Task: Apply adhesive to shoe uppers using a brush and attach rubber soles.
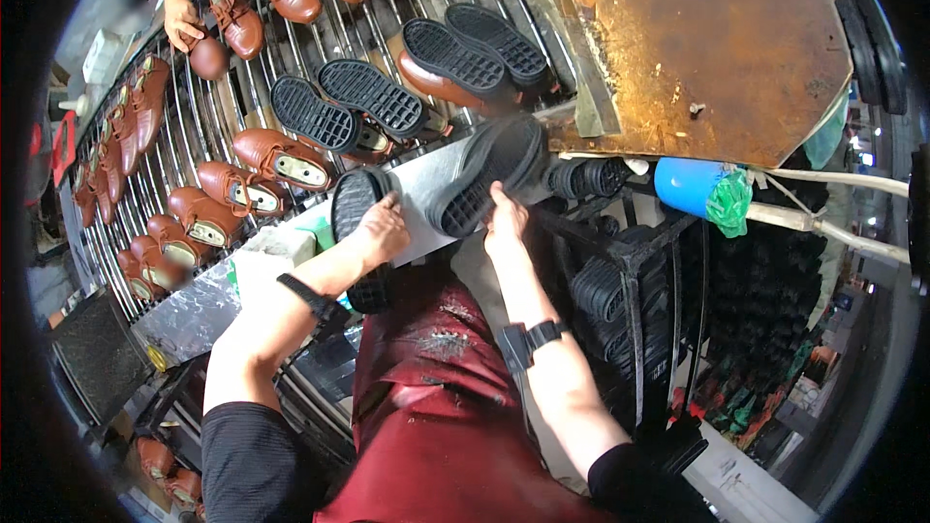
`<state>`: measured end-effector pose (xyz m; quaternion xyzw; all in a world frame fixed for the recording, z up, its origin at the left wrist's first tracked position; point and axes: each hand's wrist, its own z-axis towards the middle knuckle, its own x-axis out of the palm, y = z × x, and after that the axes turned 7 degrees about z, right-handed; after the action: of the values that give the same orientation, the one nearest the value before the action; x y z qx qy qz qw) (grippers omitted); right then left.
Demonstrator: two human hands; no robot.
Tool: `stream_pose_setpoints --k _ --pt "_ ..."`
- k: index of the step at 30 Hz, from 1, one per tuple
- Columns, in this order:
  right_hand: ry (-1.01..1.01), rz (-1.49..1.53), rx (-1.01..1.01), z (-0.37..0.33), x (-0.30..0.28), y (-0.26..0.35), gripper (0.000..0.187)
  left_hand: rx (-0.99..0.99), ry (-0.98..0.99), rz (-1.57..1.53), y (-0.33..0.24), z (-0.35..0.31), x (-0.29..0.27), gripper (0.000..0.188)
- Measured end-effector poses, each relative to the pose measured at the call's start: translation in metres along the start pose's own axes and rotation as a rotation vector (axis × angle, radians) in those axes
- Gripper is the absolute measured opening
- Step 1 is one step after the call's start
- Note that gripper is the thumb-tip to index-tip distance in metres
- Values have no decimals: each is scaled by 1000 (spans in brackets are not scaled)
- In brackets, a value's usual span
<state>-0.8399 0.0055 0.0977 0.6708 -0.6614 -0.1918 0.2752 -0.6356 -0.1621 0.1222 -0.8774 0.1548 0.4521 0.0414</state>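
My left hand [383, 230] is closed over the edge of a black shoe sole [355, 196], whose lower end passes under my wrist. In my right hand [506, 218], thumb and fingers grip the near side of another black rubber sole [465, 201], its grid tread facing up. A further dark sole shape [518, 145] overlaps it at the far end, smeared by motion, so I cannot tell whether it is separate. Both hands are above a pale metal ledge [417, 242]. Just beyond, black soles [373, 97] lie tread up over brown shoes on the rack.
A roller rack [208, 126] carries several brown leather shoes [281, 157]. Another person's hand [184, 24] touches a shoe at far left. A worn brown board [717, 48] stands far right, near a blue cylinder [688, 189]. More soles fill a black metal frame [635, 305] at right.
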Motion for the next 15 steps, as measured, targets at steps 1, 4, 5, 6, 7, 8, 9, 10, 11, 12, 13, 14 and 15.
stream_pose_setpoints --k 1,4,5,6,7,8,9,10,11,12,13,14,15 --pt "-223 -295 13 -1 18 -7 67 -38 -152 -291 12 -27 -13 22" --pt "-259 -433 -291 -10 31 -25 78 -494 -555 -284 -16 -81 -9 57" --pt "-448 -636 -439 -26 33 -14 88 -695 -479 -352 -33 -90 -11 64" --pt "-440 -710 -611 -36 28 -6 103 -963 -407 -451 -55 -95 -11 61" --pt "-350 -742 -567 -54 32 -2 108 -1189 -343 -635 -75 -93 -18 58" --pt "-259 -769 -527 -66 38 3 113 -1413 -279 -818 -89 -91 -25 58" --pt "-212 -882 -399 -71 49 -9 127 -1463 -200 -975 -103 -90 -10 58" --pt "-184 -955 -262 -97 71 -6 134 -1520 -116 -1143 -119 -92 11 60" --pt "-183 -961 -245 -102 79 -3 135 -1500 -253 -1048 -128 -91 12 54" --pt "-181 -966 -229 -103 87 -1 136 -1491 -379 -1016 -133 -91 15 49" --pt "-215 -934 -210 -99 88 -1 131 -1477 -479 -958 -132 -95 2 46" --pt "-241 -896 -179 -96 90 -2 123 -1463 -577 -897 -129 -102 -8 43" --pt "-195 -854 -126 -99 87 1 118 -1420 -715 -902 -124 -117 -20 37"
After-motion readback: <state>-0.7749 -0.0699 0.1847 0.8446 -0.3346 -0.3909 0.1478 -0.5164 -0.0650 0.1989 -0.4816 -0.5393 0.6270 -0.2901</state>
